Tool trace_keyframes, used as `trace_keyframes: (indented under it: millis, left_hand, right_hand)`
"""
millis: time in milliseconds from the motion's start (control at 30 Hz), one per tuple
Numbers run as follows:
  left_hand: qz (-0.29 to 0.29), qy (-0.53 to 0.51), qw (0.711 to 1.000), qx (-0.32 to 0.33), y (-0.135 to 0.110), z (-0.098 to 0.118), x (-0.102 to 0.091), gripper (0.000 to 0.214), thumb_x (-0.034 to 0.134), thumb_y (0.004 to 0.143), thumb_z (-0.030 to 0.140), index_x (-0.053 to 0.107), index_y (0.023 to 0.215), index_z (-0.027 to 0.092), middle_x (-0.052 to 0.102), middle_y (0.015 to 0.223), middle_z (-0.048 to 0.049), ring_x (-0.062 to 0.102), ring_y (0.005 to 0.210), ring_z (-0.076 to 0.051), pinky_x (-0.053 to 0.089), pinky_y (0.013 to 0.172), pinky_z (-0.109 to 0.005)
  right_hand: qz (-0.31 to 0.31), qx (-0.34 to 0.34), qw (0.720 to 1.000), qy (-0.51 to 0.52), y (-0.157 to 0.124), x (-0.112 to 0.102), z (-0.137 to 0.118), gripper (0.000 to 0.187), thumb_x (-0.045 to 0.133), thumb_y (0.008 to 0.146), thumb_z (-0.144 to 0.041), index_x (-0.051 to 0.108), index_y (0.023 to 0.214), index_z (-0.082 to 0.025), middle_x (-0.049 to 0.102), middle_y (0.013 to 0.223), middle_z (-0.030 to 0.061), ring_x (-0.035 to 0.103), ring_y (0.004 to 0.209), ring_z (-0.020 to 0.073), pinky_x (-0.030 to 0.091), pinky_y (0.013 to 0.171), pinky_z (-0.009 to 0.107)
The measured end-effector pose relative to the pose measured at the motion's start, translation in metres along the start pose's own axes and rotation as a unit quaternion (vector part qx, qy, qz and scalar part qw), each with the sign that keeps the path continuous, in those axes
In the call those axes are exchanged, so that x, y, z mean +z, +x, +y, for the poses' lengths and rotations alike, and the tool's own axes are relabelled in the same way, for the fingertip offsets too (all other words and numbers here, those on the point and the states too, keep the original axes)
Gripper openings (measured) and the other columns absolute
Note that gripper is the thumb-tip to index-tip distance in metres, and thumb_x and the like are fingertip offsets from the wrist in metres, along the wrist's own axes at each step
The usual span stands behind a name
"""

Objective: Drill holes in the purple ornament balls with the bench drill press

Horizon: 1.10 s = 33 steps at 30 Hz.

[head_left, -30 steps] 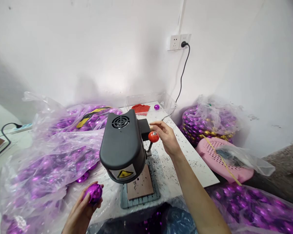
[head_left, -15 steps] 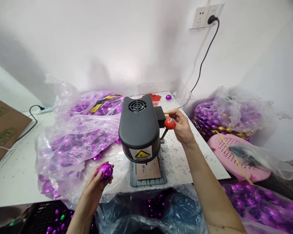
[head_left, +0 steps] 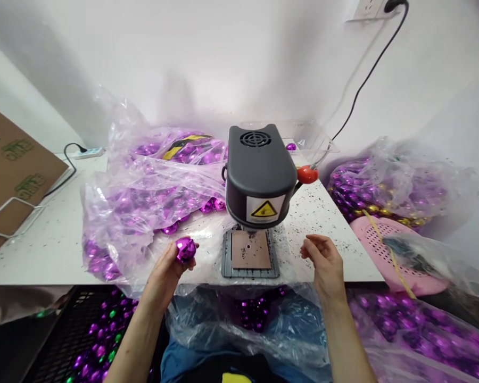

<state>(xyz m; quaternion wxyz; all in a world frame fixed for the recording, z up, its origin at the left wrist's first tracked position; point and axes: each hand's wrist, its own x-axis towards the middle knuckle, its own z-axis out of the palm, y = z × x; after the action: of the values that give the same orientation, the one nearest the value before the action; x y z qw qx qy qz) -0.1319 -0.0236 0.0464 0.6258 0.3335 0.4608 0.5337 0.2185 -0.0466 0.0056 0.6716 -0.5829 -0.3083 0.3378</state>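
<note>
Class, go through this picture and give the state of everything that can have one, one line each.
Left hand, closed around a purple ball.
Purple ball, gripped.
Right hand, loosely curled; whether it holds anything is unclear.
Black machine, upright; power state unclear.
Red knob, untouched.
Brown board, holed and speckled.
Table, speckled dark.
Plug, in the wall socket.

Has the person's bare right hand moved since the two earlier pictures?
Yes. Judged against the black rounded machine, the bare right hand has moved toward the camera, from beside the glossy red knob to right of the grey slotted base.
</note>
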Motion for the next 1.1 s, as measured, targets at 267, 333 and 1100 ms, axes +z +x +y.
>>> trace_keyframes:
  millis: [267,333,1100]
  left_hand:
    - [-0.015,-0.088,0.996,0.009,0.006,0.000,0.002,0.046,0.081,0.081,0.039,0.068,0.122,0.024,0.069,0.122,-0.0076,0.070,0.091,-0.019,0.058,0.071,-0.024]
    - [-0.023,-0.098,0.995,0.016,0.004,0.004,0.000,0.049,0.081,0.081,0.046,0.069,0.121,0.022,0.069,0.122,-0.0094,0.070,0.088,-0.018,0.058,0.070,-0.025]
    - [-0.025,-0.089,0.995,-0.029,-0.016,0.001,-0.012,0.043,0.080,0.081,0.042,0.072,0.116,0.019,0.073,0.115,-0.0121,0.073,0.085,-0.021,0.058,0.068,-0.025]
  right_hand:
    - [-0.043,0.027,0.998,-0.041,-0.026,0.007,0.005,0.044,0.081,0.068,-0.052,0.058,0.082,-0.016,0.057,0.068,0.0005,0.053,0.063,0.0095,0.045,0.059,0.024]
    - [-0.048,0.017,0.998,-0.049,-0.027,0.013,0.000,0.044,0.081,0.069,-0.052,0.059,0.081,-0.016,0.056,0.068,0.0001,0.053,0.064,0.0087,0.045,0.061,0.023]
    - [-0.101,-0.140,0.966,-0.191,-0.035,0.091,0.008,0.042,0.063,0.090,-0.053,0.061,0.094,-0.011,0.060,0.087,0.0020,0.054,0.078,0.0064,0.051,0.075,0.024]
